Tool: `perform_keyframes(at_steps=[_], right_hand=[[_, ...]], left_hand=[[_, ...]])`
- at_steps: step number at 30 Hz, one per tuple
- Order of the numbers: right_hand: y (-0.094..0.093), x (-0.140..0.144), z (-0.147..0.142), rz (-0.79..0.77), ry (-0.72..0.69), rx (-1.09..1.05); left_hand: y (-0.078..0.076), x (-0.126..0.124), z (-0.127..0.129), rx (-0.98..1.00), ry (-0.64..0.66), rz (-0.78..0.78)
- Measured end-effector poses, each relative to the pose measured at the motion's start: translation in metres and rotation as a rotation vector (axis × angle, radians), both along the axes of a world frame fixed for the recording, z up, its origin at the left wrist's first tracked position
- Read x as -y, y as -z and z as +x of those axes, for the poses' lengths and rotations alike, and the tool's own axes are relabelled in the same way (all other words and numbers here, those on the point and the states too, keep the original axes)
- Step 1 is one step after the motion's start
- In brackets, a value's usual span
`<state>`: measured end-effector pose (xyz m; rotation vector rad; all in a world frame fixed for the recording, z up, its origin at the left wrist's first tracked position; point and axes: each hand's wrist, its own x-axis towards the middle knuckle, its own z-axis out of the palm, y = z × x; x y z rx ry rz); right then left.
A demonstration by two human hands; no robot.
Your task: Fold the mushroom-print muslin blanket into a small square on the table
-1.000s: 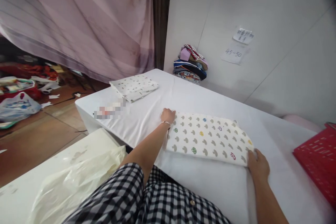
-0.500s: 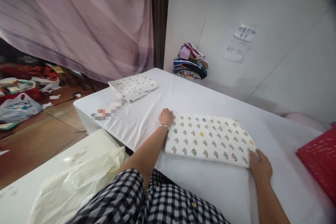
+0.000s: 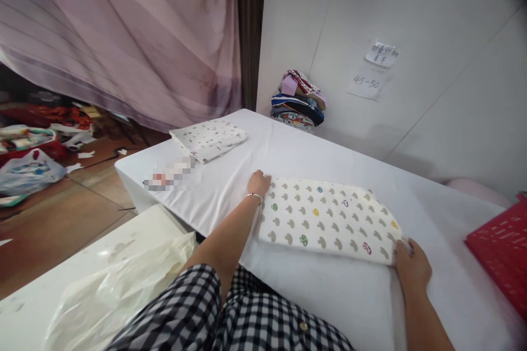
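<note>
Checked fabric (image 3: 255, 318) of the wearer's clothing fills the bottom of the view, with a crumpled clear plastic bag (image 3: 119, 285) on a pale surface to the left. Just beyond, at the near edge of the white-covered desk (image 3: 329, 296), lies a folded cloth (image 3: 329, 219) printed with small mushroom shapes, flat and long, running left to right. Left hand (image 3: 258, 182) rests at the cloth's far left corner, fingers curled onto the fabric; whether gripping it or only pressing is hard to tell. Right hand (image 3: 411, 266) sits at the near right corner, fingers bent over the edge, apparently pinching it. Compared with a second ago, right hand slightly further right and cloth drawn a little longer and flatter, left hand barely shifted: reads as smoothing or squaring the fold. Red crate (image 3: 500, 252) at the right edge. Further off, a second folded printed cloth (image 3: 208, 137) near the far left corner. At the far edge against the wall, a stack of coloured garments (image 3: 298, 98), with paper notes (image 3: 373, 71) stuck above.
</note>
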<state>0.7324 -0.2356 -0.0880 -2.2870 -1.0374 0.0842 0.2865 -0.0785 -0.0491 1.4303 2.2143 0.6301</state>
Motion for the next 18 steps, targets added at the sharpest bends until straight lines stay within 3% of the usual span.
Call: perform_keyframes(at_steps=[6, 11, 15, 18], right_hand=[[0.003, -0.004, 0.001, -0.023, -0.014, 0.066], [0.004, -0.005, 0.0, 0.01, -0.023, 0.07], [0.002, -0.002, -0.004, 0.032, -0.003, -0.071], [0.001, 0.0, -0.008, 0.059, -0.051, -0.137]], left_hand=[[-0.008, -0.01, -0.004, -0.01, 0.086, -0.112], [-0.017, -0.013, 0.005, -0.055, 0.148, -0.027], [-0.027, -0.036, 0.005, -0.043, 0.151, 0.038], [-0.025, -0.058, -0.002, -0.005, 0.125, 0.026]])
